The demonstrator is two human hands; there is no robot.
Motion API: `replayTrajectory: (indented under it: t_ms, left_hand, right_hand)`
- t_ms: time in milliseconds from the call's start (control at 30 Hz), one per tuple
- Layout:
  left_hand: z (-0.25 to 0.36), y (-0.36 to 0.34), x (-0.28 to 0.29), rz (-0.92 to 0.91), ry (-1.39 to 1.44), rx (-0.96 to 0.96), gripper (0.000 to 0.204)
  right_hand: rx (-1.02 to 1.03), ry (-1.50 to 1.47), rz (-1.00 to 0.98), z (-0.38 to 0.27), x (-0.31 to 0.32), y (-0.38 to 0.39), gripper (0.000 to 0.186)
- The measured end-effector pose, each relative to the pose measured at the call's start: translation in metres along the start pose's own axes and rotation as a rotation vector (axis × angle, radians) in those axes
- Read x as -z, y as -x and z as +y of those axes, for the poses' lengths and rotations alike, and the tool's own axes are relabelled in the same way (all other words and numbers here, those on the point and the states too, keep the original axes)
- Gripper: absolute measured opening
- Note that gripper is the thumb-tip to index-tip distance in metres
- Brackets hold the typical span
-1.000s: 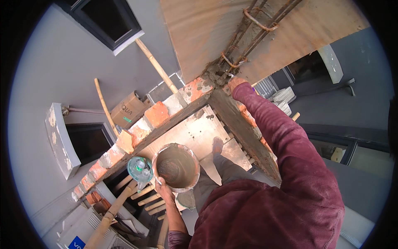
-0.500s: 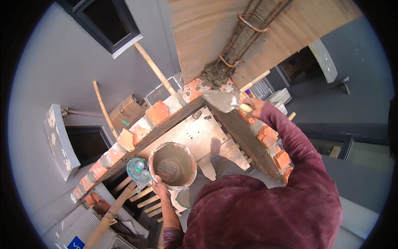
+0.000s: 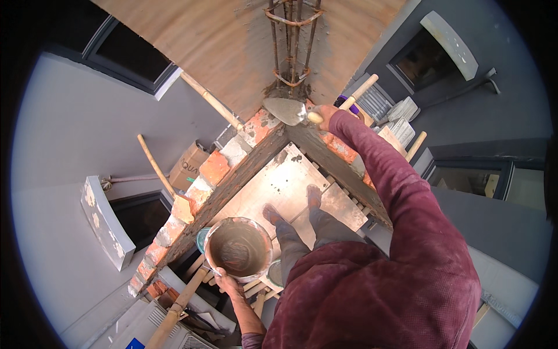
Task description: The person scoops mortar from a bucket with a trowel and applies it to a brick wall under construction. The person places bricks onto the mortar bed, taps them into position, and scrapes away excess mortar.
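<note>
My right hand (image 3: 327,116) is closed round the light handle of a trowel (image 3: 285,111). The trowel's grey blade lies over the corner where two low brick walls meet, just in front of wet mortar (image 3: 299,91) at the foot of a rebar column (image 3: 292,41). Down at the left, my left hand (image 3: 228,281) grips the rim or handle of a round bucket (image 3: 213,254); exactly which is hard to make out. Grey mortar (image 3: 237,250) coats the inside and bottom of the bucket, which is tilted toward me.
Broken bricks (image 3: 214,167) top the left wall, and the right wall (image 3: 339,148) runs beneath my arm. Plywood boards (image 3: 221,46) stand behind the rebar. Bamboo poles (image 3: 210,100) jut out around the walls. A cardboard box (image 3: 189,165) sits beyond the left wall. My feet are on a board platform (image 3: 270,181).
The trowel has gone from over the right wall's inner edge to the corner by the rebar. My view has turned, and both feet now show. The bucket stays in my left hand.
</note>
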State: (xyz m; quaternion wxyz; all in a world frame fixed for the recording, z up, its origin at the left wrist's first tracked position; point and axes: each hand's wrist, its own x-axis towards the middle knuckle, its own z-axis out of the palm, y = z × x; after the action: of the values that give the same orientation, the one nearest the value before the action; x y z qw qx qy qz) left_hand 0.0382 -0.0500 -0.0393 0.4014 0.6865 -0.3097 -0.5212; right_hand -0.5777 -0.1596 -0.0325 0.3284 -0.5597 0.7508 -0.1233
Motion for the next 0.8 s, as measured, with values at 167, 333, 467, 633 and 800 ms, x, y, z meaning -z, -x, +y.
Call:
replayTrajectory:
  t_ms: [167, 333, 467, 633, 800]
  left_hand:
    - [-0.010, 0.016, -0.006, -0.011, 0.016, 0.046, 0.040]
    - [-0.026, 0.017, 0.002, -0.035, 0.031, 0.074, 0.036]
    - [-0.015, 0.025, -0.018, 0.029, -0.024, 0.161, 0.033]
    - [-0.012, 0.031, -0.019, 0.000, -0.004, 0.160, 0.031]
    - [-0.008, 0.035, -0.030, 0.009, -0.045, 0.149, 0.031]
  right_hand:
    - [0.101, 0.000, -0.170, 0.004, -0.025, 0.010, 0.038]
    - [0.021, 0.164, -0.201, -0.027, -0.031, 0.020, 0.038]
    - [-0.125, -0.195, 0.170, 0.013, -0.041, 0.005, 0.040]
    - [0.237, -0.144, -0.287, -0.004, -0.041, 0.013, 0.045]
    - [0.046, -0.044, -0.060, 0.000, -0.053, 0.022, 0.041]
